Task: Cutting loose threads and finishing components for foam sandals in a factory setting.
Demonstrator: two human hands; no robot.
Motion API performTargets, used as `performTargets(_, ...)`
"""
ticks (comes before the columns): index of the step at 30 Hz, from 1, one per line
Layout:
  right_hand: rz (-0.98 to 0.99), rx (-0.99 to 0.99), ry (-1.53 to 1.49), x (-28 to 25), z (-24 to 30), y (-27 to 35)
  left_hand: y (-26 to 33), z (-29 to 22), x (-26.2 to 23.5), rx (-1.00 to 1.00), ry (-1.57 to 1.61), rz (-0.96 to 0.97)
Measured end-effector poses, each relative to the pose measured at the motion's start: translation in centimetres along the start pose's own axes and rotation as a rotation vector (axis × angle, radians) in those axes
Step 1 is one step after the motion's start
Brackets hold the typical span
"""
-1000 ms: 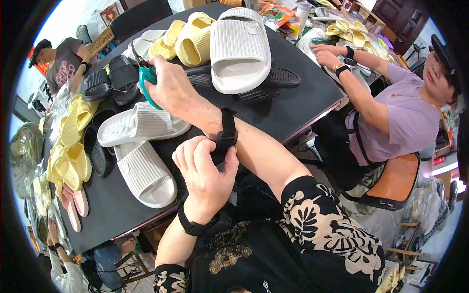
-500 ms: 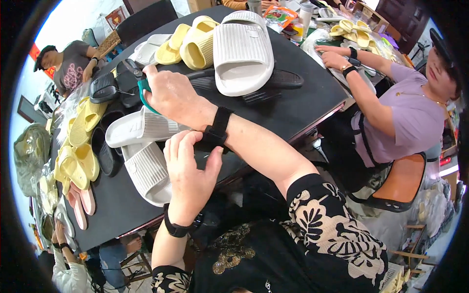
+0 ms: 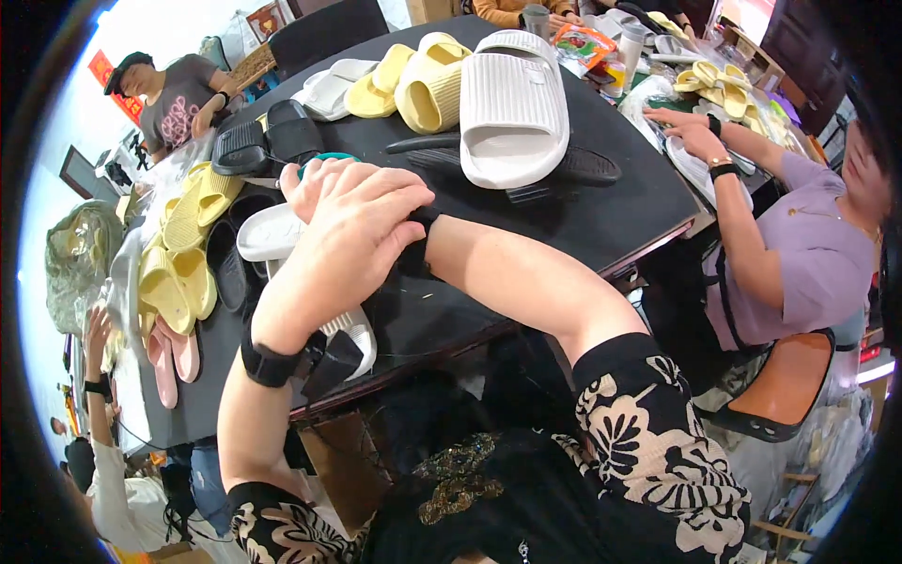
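Note:
My right hand (image 3: 303, 184) is over the table, closed around a teal-handled tool (image 3: 329, 158); its working end is hidden, so I cannot tell its kind. My left hand (image 3: 343, 230) lies across the back of the right one and covers much of it. Its fingertips and thumb close on the black wristband (image 3: 415, 256) at my right wrist. Under my left hand and forearm is a pair of light grey slippers: one slipper (image 3: 266, 233) shows its toe end, the other slipper (image 3: 353, 340) only an edge. Black slides (image 3: 291, 132) lie just beyond my right hand.
A large light grey slide (image 3: 512, 117) rests on black soles (image 3: 587, 165). Yellow slippers (image 3: 434, 89) stand beside it; more yellow slippers (image 3: 174, 287) and pink ones (image 3: 172, 357) line the left side of the black table (image 3: 442, 310). A co-worker (image 3: 789, 226) sits at right, others around.
My left hand has moved up from below the right wrist onto the back of my right hand. The view has shifted, so the table's things appear further right.

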State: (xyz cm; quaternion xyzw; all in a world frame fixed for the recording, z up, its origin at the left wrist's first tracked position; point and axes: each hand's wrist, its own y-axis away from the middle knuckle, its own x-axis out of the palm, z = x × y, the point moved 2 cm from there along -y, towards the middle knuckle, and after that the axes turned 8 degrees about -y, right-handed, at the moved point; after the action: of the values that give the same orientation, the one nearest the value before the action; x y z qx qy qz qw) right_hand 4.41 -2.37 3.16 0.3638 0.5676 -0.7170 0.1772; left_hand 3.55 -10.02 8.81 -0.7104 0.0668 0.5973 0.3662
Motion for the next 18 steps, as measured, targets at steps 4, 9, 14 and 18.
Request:
performTargets(4,-0.039,0.015,-0.042,0.1,-1.0,0.6,-0.5,1.0,0.7,0.004,0.081,0.042)
performTargets(9,-0.087,0.043,-0.093,0.9,-1.2,1.6,-1.0,1.4,1.0,-0.04,0.071,0.023)
performTargets(14,-0.135,0.07,-0.135,1.7,-1.7,1.6,-1.3,2.4,1.5,-0.131,0.109,0.053)
performTargets(18,-0.172,0.083,-0.181,4.3,0.2,-0.5,-1.2,3.1,1.8,-0.299,0.156,0.124)
